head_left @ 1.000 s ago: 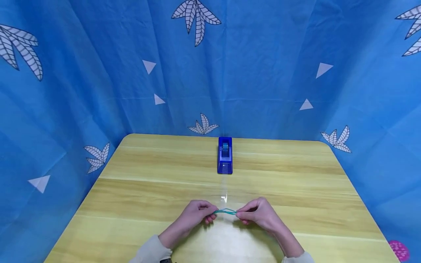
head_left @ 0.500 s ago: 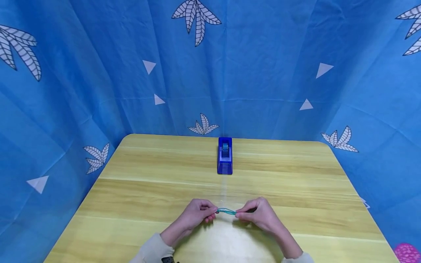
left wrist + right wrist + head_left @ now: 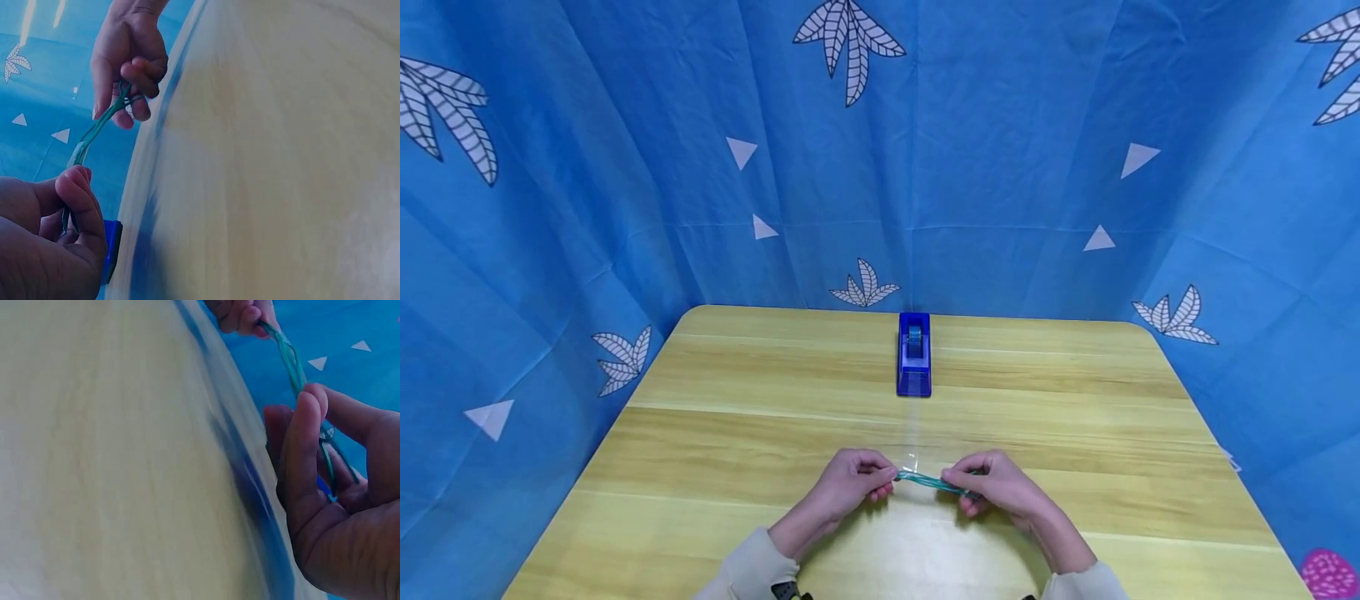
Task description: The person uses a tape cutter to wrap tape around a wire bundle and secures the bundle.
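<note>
A looped bundle of thin green cord (image 3: pixel 928 481) is stretched between both hands, just above the table's near half. My left hand (image 3: pixel 852 482) pinches its left end between thumb and index finger. My right hand (image 3: pixel 1002 485) pinches the bundle farther right, and loops pass behind its fingers, as the right wrist view shows with the cord (image 3: pixel 290 359). A clear tape strip (image 3: pixel 913 433) runs from the blue tape dispenser (image 3: pixel 913 358) to the cord near the left fingertips. In the left wrist view, a pale tape piece (image 3: pixel 77 153) lies against the bundle.
The wood-grain table (image 3: pixel 737 375) spreads out around both hands. Behind it and along its sides hangs a blue curtain (image 3: pixel 1000 167) printed with white leaves and triangles. The dispenser stands near the table's far edge.
My right hand has shifted slightly right and its fingers have changed position on the cord, so a longer stretch shows. My left hand has hardly moved. The dispenser stays put.
</note>
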`<state>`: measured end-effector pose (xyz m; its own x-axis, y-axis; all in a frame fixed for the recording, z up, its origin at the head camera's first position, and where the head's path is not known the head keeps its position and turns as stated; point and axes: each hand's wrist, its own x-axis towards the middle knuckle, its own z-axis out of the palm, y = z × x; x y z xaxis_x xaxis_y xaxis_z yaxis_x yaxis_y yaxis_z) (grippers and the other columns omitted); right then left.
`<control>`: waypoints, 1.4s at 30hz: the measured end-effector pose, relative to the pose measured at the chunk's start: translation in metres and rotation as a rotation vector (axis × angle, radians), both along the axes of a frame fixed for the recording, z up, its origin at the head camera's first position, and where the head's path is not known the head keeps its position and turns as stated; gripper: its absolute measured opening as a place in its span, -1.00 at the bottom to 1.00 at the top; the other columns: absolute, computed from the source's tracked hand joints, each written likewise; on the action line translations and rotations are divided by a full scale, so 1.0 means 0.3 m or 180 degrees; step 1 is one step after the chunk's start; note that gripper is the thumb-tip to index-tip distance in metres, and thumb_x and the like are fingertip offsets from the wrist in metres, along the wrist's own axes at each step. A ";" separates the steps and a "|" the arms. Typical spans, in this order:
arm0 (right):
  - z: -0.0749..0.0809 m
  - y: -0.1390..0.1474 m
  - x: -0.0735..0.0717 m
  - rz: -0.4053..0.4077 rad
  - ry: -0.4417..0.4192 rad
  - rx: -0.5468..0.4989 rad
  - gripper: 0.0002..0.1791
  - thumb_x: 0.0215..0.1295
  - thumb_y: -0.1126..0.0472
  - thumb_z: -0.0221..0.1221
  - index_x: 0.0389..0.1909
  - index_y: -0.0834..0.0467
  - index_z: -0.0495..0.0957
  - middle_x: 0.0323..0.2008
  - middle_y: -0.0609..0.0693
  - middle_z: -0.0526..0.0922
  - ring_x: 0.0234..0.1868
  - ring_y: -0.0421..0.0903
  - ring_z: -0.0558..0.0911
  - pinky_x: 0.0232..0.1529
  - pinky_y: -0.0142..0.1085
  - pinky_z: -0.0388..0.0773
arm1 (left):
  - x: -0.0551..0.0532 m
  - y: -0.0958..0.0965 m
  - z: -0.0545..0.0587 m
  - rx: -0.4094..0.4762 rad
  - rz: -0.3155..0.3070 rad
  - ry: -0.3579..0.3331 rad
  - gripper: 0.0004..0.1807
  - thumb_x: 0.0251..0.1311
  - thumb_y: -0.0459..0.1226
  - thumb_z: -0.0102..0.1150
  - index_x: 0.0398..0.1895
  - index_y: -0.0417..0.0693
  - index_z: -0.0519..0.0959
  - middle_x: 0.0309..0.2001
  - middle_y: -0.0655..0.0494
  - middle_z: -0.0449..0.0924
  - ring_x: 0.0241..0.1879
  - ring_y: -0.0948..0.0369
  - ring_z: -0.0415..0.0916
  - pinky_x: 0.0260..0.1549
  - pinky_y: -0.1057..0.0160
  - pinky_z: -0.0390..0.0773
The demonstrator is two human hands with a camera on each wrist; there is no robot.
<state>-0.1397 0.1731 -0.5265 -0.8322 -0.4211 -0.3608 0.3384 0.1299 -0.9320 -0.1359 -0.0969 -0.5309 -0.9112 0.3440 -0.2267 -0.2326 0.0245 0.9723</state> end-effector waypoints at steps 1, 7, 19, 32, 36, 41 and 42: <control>-0.002 0.000 0.001 0.0054 -0.0027 0.0003 -0.63 0.39 0.11 0.34 -0.11 0.40 0.69 -0.43 0.03 0.74 -0.59 -0.27 0.60 -0.50 -0.43 0.65 | -0.001 -0.001 0.000 -0.0003 -0.0002 0.0011 -0.81 0.35 -0.40 0.28 -0.16 -0.46 0.66 -0.46 0.08 0.69 -0.50 0.34 0.51 -0.49 0.49 0.55; -0.010 -0.003 0.006 0.0140 0.0018 -0.0002 -0.62 0.36 0.15 0.35 -0.13 0.47 0.68 -0.52 -0.04 0.70 -0.64 -0.31 0.49 -0.59 -0.51 0.49 | -0.002 -0.003 0.002 -0.0018 -0.0031 0.0071 -0.78 0.36 -0.39 0.27 -0.15 -0.51 0.64 -0.49 0.12 0.67 -0.50 0.34 0.49 -0.51 0.49 0.53; -0.015 -0.006 0.007 -0.0190 0.0312 0.0032 -0.73 0.25 0.25 0.43 -0.17 0.39 0.75 -0.43 0.06 0.77 -0.60 -0.26 0.56 -0.52 -0.47 0.56 | -0.003 -0.004 -0.010 -0.0134 -0.0040 -0.0069 -0.77 0.40 -0.28 0.26 -0.12 -0.33 0.68 -0.40 0.07 0.68 -0.46 0.30 0.53 -0.45 0.45 0.57; 0.007 -0.009 -0.010 -0.0078 0.0930 0.0286 -0.78 0.22 0.26 0.45 -0.21 0.34 0.78 -0.43 0.03 0.65 -0.56 -0.21 0.64 -0.48 -0.41 0.67 | -0.030 -0.006 -0.021 -0.0090 -0.0146 -0.0225 -0.82 0.44 -0.28 0.20 -0.22 -0.27 0.64 -0.44 0.14 0.60 -0.47 0.31 0.46 -0.48 0.45 0.48; 0.004 -0.011 -0.010 -0.0097 0.0931 0.0322 -0.74 0.25 0.24 0.44 -0.15 0.35 0.76 -0.37 0.12 0.71 -0.55 -0.20 0.64 -0.46 -0.38 0.70 | -0.028 -0.011 -0.021 0.0003 -0.0104 -0.0181 -0.88 0.41 -0.33 0.22 -0.22 -0.27 0.64 -0.43 0.12 0.63 -0.46 0.32 0.47 -0.46 0.47 0.50; -0.002 -0.011 -0.016 -0.0161 0.0605 0.0174 -0.60 0.37 0.16 0.35 0.03 0.41 0.66 -0.35 0.18 0.76 -0.53 -0.21 0.63 -0.45 -0.38 0.69 | -0.029 -0.015 -0.019 -0.0026 -0.0042 -0.0070 -0.85 0.38 -0.34 0.25 -0.17 -0.30 0.66 -0.39 0.06 0.69 -0.44 0.31 0.52 -0.45 0.47 0.54; -0.003 -0.010 -0.018 -0.0158 0.0504 0.0124 -0.60 0.40 0.15 0.33 0.04 0.42 0.65 -0.37 0.16 0.75 -0.53 -0.22 0.62 -0.45 -0.40 0.68 | -0.030 -0.015 -0.017 -0.0047 -0.0029 -0.0045 -0.85 0.38 -0.33 0.26 -0.17 -0.30 0.66 -0.38 0.05 0.70 -0.44 0.31 0.52 -0.45 0.47 0.54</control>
